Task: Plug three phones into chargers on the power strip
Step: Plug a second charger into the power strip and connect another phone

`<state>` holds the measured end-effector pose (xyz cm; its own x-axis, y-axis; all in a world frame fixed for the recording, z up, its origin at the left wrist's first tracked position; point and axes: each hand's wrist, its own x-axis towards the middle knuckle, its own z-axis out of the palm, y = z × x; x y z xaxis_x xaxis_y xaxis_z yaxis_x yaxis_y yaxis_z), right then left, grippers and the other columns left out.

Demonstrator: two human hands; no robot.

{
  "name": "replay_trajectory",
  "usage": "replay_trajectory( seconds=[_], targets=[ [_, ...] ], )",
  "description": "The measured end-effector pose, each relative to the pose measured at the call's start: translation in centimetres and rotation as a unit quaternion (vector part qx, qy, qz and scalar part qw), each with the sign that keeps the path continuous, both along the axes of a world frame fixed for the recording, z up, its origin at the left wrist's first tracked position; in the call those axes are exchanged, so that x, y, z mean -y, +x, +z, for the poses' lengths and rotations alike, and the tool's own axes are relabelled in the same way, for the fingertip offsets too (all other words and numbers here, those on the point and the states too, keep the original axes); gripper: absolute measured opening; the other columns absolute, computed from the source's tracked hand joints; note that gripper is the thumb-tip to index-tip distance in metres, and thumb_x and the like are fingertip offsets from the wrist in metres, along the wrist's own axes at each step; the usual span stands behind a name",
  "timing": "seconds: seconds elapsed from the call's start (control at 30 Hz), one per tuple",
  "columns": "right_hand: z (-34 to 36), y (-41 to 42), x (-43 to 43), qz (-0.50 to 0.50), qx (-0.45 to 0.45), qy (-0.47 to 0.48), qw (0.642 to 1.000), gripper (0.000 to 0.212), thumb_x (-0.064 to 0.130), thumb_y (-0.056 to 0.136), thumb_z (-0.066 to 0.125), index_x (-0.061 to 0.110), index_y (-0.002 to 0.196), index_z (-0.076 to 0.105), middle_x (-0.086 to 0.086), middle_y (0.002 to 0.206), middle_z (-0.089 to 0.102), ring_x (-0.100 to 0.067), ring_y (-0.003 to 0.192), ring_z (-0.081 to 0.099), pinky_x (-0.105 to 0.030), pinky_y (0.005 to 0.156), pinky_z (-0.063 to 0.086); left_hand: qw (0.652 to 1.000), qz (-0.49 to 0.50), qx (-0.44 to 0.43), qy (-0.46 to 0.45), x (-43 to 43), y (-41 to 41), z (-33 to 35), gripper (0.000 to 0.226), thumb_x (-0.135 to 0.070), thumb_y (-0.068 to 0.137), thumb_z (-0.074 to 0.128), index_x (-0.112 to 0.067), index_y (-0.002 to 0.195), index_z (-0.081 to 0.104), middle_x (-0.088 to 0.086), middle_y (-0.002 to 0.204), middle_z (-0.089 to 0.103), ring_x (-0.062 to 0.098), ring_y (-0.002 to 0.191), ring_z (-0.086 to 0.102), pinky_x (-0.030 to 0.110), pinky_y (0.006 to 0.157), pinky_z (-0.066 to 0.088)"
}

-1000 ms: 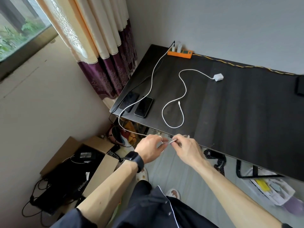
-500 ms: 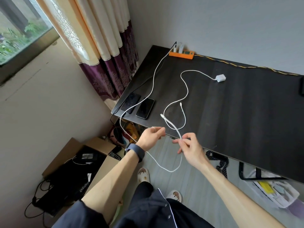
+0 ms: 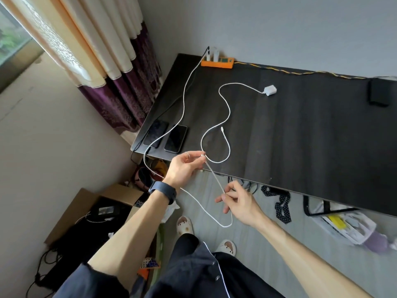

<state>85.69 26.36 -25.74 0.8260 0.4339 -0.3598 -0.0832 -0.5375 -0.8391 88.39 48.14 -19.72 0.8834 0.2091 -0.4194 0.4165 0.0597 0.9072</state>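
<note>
An orange power strip [image 3: 217, 63] sits at the dark desk's [image 3: 300, 136] far left corner with two white chargers plugged in. A white cable [image 3: 184, 100] runs from it over the desk's left front corner and hangs in a loop below the edge. My left hand [image 3: 184, 166] pinches the plug end of this cable at the desk's front edge. My right hand [image 3: 238, 201] pinches the same cable lower down. Two dark phones [image 3: 165, 136] lie side by side at the front left corner. A loose white charger [image 3: 269, 90] with its own cable [image 3: 223, 117] lies mid-desk.
A black box [image 3: 379, 93] stands at the desk's far right. Curtains [image 3: 103, 57] hang at the left. Below are an open cardboard box [image 3: 92, 211] with black gear and cables, clutter under the desk, and papers [image 3: 343, 226] on the floor at right.
My hands have drawn apart along the cable: the left rose to the desk edge with the plug end, the right dropped lower. A hanging loop of cable has formed below them.
</note>
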Motion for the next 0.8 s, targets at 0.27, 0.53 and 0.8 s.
replay_trajectory(
  seconds=[0.27, 0.53, 0.8],
  targets=[
    [1.2, 0.4, -1.4, -0.048, -0.01, 0.031, 0.998, 0.013, 0.033, 0.093, 0.062, 0.033, 0.093, 0.05, 0.013, 0.082, 0.077, -0.008, 0.068, 0.071, -0.016, 0.063, 0.046, 0.999, -0.033, -0.011, 0.016, -1.5, 0.0, 0.0, 0.011, -0.025, 0.094, 0.067, -0.023, 0.099, 0.076, 0.0, 0.098, 0.078, 0.011, 0.087, 0.069, 0.023, 0.07, 0.044],
    [2.9, 3.0, -6.5, -0.14, 0.039, 0.093, 0.985, 0.005, 0.043, 0.09, 0.066, 0.037, 0.09, 0.065, 0.009, 0.074, 0.074, -0.011, 0.058, 0.067, -0.033, 0.068, 0.059, 0.987, -0.141, -0.066, -0.039, -4.0, 1.4, -1.4, 0.017, -0.035, 0.095, 0.062, -0.036, 0.103, 0.077, -0.011, 0.097, 0.076, 0.002, 0.098, 0.067, 0.035, 0.094, 0.042],
    [2.0, 4.6, -11.8, -0.209, 0.078, 0.002, 0.975, 0.013, 0.038, 0.093, 0.061, 0.031, 0.083, 0.065, 0.017, 0.067, 0.07, -0.003, 0.061, 0.065, -0.009, 0.056, 0.043, 0.97, -0.202, -0.13, -0.043, -8.6, 5.5, -3.3, 0.033, -0.039, 0.08, 0.068, -0.026, 0.11, 0.073, -0.012, 0.11, 0.073, 0.011, 0.116, 0.061, 0.04, 0.1, 0.042]
  ],
)
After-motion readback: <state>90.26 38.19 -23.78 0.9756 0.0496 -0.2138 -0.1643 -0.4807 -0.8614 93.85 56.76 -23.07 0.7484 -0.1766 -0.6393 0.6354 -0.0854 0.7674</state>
